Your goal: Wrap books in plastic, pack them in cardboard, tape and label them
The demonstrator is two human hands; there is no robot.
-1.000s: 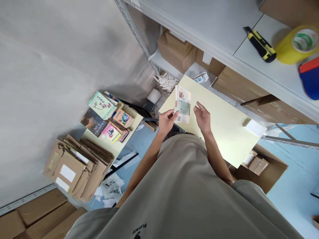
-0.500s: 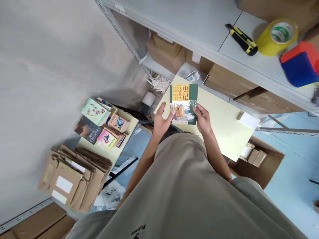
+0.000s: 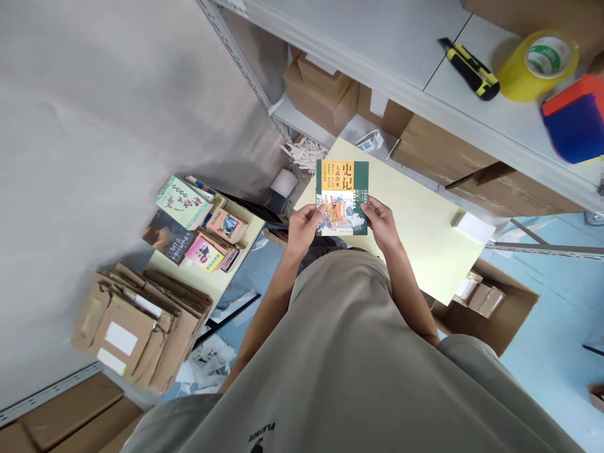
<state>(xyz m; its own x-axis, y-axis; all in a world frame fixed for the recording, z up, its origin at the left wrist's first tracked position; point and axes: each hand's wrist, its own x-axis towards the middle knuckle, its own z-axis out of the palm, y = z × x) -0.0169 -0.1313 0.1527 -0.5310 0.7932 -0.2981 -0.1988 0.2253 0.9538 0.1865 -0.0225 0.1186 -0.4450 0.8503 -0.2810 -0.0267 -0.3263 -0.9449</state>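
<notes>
A book (image 3: 342,198) with a green, yellow and illustrated cover is held up in front of me, its cover facing up. My left hand (image 3: 303,228) grips its lower left edge, thumb on the cover and fingers behind. On the right edge my right hand (image 3: 379,220) pinches it the same way. The fingers under the book are hidden. Beneath and beyond it lies the pale yellow tabletop (image 3: 415,236).
Stacked books (image 3: 184,201) and folded cardboard (image 3: 136,327) sit on a side table at left. A utility knife (image 3: 472,70), yellow tape roll (image 3: 523,75) and red-blue object (image 3: 573,123) lie on the shelf. An open carton (image 3: 519,308) stands at right.
My left hand has closed onto the book's left edge; before, its fingers were spread beside it. The book has shifted slightly left. My right hand keeps its hold.
</notes>
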